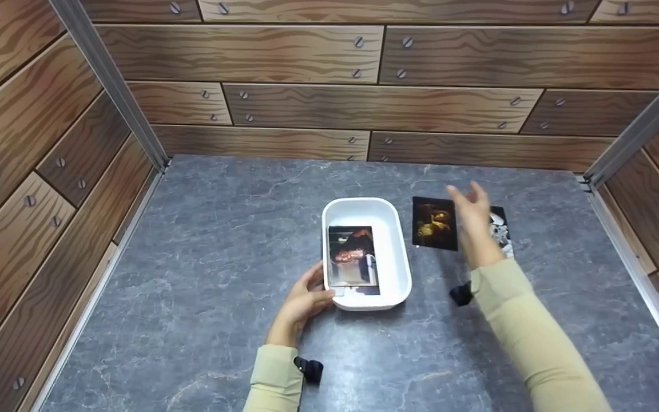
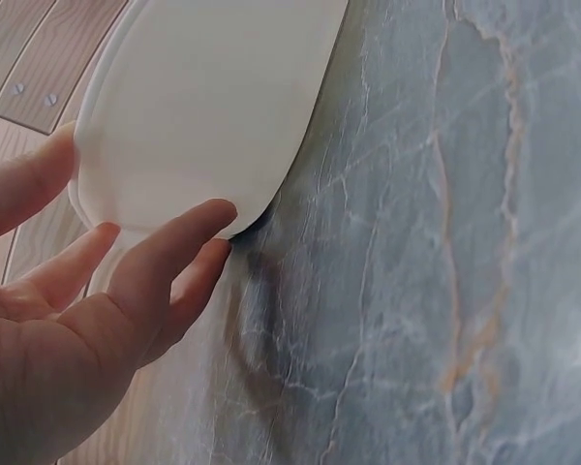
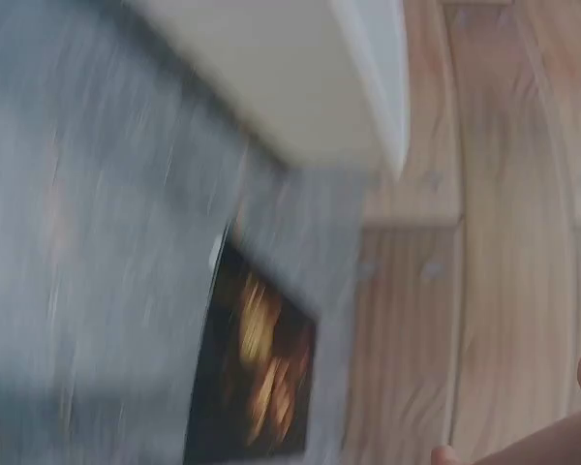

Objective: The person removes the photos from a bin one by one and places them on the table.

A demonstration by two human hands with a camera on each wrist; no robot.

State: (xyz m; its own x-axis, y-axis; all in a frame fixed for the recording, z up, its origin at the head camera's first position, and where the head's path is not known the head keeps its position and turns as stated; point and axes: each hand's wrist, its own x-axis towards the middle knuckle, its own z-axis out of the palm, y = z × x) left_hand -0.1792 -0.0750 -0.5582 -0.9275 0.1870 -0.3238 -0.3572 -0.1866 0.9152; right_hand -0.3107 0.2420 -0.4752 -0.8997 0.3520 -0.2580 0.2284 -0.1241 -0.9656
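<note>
With your left hand (image 1: 302,302) steadying the white tray (image 1: 396,252) by loosely curved fingers and your right hand (image 1: 474,220) open, empty above the dark photo (image 1: 434,223) beside it, a hasty grab could skid that photo away.

Light: even, soft, moderately bright, falling from overhead.
Shadows: faint and short beneath the white tray (image 1: 398,252) on the grey surface (image 1: 203,274).
Head view: sharp overall; right hand (image 1: 472,220) slightly smeared; walls bow toward the edges.
Left wrist view: clear, tray wall (image 2: 213,97) pale and washed.
Right wrist view: heavy motion blur; dark photo (image 3: 257,373) indistinct.
</note>
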